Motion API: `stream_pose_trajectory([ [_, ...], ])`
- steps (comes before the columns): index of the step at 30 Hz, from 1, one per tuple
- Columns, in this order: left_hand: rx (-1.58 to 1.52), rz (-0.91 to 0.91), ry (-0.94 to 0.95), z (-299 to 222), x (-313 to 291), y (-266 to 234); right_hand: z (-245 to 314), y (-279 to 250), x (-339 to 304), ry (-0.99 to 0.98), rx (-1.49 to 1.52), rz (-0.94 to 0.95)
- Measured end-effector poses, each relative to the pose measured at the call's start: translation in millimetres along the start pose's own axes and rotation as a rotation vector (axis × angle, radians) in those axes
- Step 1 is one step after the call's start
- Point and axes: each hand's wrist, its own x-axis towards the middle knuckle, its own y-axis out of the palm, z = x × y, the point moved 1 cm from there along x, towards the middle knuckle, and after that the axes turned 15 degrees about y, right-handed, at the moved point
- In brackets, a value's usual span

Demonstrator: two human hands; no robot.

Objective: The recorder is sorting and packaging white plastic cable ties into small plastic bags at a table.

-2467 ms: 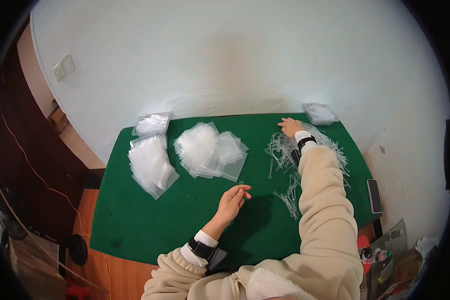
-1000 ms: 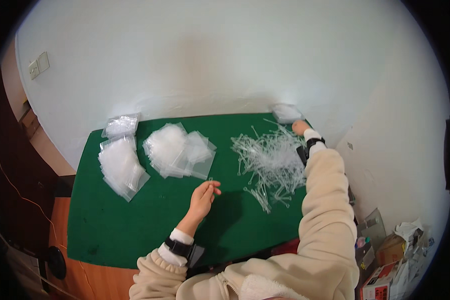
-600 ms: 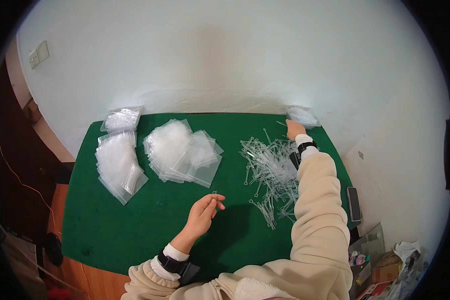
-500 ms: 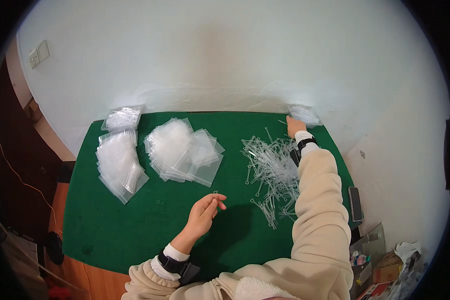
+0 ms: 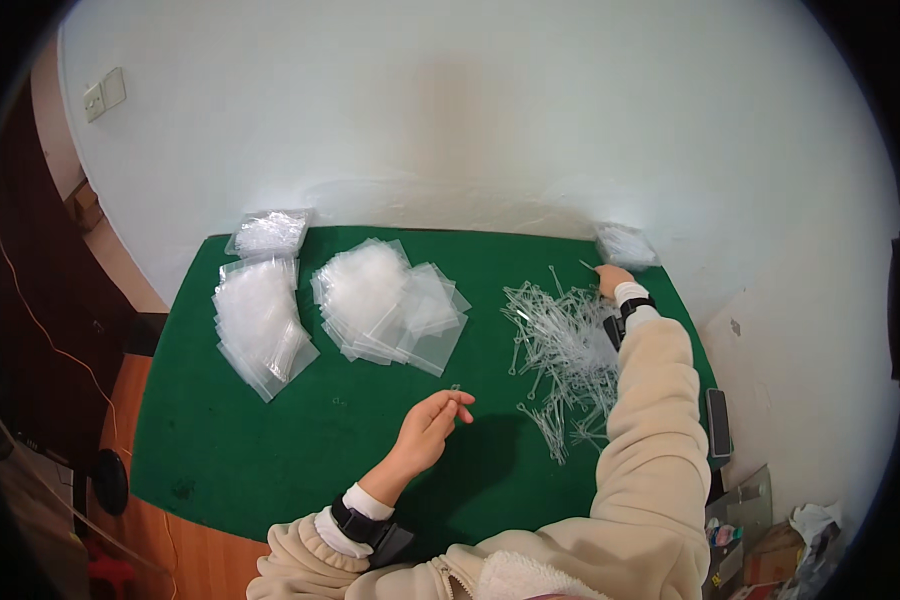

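My left hand [image 5: 434, 430] is over the near middle of the green table, thumb and fingers pinched together. A small clear looped tip [image 5: 456, 387] shows above its fingers, and the rest is hidden in the hand. At the far right my right hand [image 5: 614, 281] is closed on a thin clear plastic stick [image 5: 587, 265] that juts out to the left. Just beyond it lies a clear bag of sticks [image 5: 625, 246]. Below the right hand spreads a loose pile of clear plastic sticks with small ring ends [image 5: 560, 335], partly covered by my right sleeve.
Fanned clear zip bags lie in a left stack [image 5: 260, 325] and a middle stack [image 5: 370, 300]. A filled clear bag [image 5: 270, 233] rests at the far left corner by the wall [image 5: 470, 130]. A dark phone-like device [image 5: 718, 422] is at the table's right edge, with boxes [image 5: 775, 555] below.
My right hand has drawn back slightly toward me, away from the filled bag, and the stick shows more plainly. The whole view has shifted a little. My left hand keeps its pinch.
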Motion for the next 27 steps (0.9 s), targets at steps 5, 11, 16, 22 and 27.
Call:
stream_pose_trajectory([
  [5, -0.072, -0.035, -0.118, 0, -1, -1, -36, -6, -42, -0.204, 0.012, 0.049],
  [11, -0.054, -0.001, -0.135, -13, 5, -2, -57, -18, -84, -0.312, 0.241, 0.304],
  [16, -0.041, 0.003, -0.108, -7, 4, -2, -66, -33, -50, -0.218, 0.437, 0.081],
  [22, -0.038, 0.009, -0.133, -7, 3, 0, -78, 15, 3, 0.211, 0.369, -0.269],
  [27, -0.046, 0.001, -0.130, -6, 2, 0, -58, 20, 3, 0.056, 0.320, -0.031],
])
